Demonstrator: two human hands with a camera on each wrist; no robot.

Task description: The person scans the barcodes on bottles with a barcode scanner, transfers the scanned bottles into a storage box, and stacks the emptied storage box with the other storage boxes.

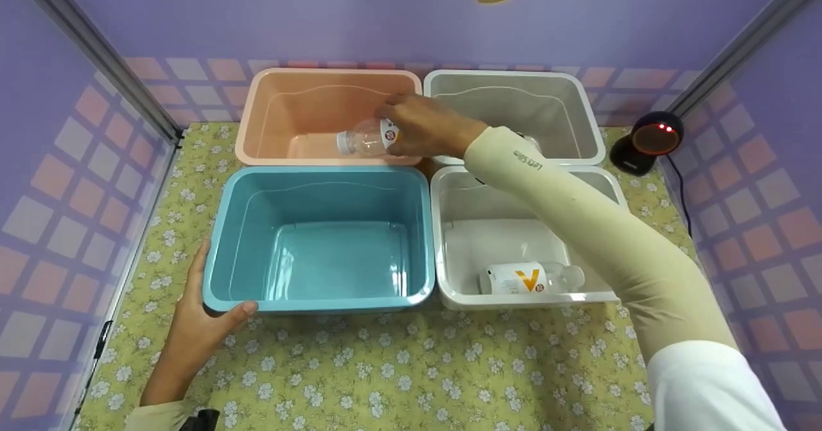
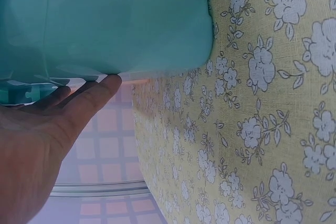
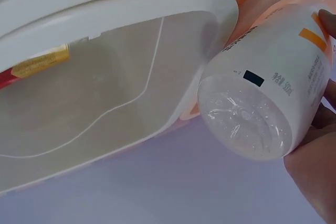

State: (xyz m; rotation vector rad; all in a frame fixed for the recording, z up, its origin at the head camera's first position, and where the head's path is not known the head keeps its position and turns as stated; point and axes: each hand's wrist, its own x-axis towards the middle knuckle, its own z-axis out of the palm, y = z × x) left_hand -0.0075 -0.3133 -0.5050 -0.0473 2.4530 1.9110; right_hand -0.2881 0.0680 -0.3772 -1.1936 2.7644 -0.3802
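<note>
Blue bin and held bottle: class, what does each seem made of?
Blue bin: probably moulded plastic, glossy; light glints off its smooth inside. Held bottle: likely clear plastic, shiny; its base is see-through with highlights. White label: paper or film, unclear.

Yellow-green tbl (image 1: 398,373), printed w/ white flowers & leaves, shows its widest stretch on the person's side, well apart from the grip of the R hand (image 1: 424,128). Standing directly on it, 2x2 & close tog.: orange bin (image 1: 308,113) under the grip & off to its L, far pale bin (image 1: 514,110) just R of the grip, blue bin (image 1: 340,257) nearer the person & L of the grip, near pale bin (image 1: 494,241) nearer & R. Blk device (image 1: 648,142) also stands on the tbl, well R of the grip, w/ a dark cord (image 1: 682,190) running from it.
</note>
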